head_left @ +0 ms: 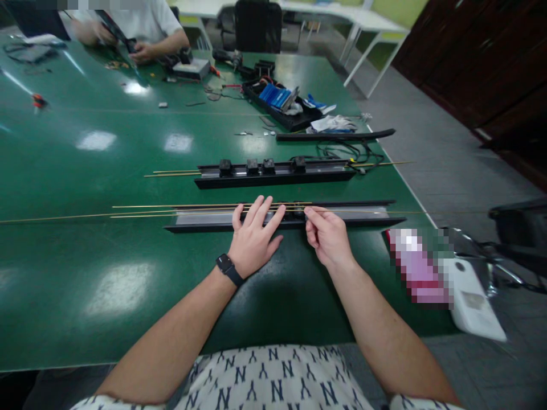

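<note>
A long black channel (359, 222) with a pale inner face lies across the table in front of me. Several thin brass-coloured rods (145, 216) run along it and stick out past its left end. My left hand (253, 245), wearing a black watch (229, 269), lies over the middle of the channel with fingers spread across the rods. To its right, the thumb and forefinger of my right hand (330, 234) pinch a thin brass rod at the channel. Dark blocks inside the channel between my hands are partly hidden.
Beyond lies a second black channel (273, 181) with dark blocks and rods. Behind it are a black strip (337, 136), cables (359, 151) and a black tray (294, 121). A white power bank-like object (474, 302) sits at the right edge. A person (145, 34) works opposite.
</note>
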The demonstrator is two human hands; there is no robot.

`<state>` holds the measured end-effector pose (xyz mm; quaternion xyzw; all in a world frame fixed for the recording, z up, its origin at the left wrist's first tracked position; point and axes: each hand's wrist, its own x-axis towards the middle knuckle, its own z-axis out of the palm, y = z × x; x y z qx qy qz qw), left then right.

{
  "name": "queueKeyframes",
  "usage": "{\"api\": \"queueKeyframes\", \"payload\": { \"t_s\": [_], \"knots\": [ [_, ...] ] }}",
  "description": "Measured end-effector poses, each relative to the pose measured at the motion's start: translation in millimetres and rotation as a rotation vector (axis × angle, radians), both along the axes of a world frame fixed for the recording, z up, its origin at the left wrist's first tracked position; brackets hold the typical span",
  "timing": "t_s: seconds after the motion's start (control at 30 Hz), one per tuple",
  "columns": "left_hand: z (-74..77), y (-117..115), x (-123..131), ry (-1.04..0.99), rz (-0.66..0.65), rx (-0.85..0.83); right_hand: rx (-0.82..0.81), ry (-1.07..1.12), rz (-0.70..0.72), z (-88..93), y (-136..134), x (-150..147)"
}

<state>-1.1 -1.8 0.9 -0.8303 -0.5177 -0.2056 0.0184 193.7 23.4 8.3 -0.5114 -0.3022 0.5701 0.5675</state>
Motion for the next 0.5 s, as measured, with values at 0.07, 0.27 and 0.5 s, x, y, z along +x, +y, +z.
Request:
{"api": "queueKeyframes", "payload": {
  "t_s": [0.07,0.27,0.5],
  "knots": [
    [0.0,0.0,0.3,0.004,0.003,0.001,-0.008,0.005,-0.009,0.1,0.1,-0.3],
    [-0.7,-0.3,-0.1,0.002,0.002,0.003,-0.029,0.015,-0.036,2.6,0.0,0.0],
    [-0.8,0.1,-0.2,0.001,-0.003,0.0,-0.039,0.01,-0.038,3.4,0.1,0.3]
  ]
}}
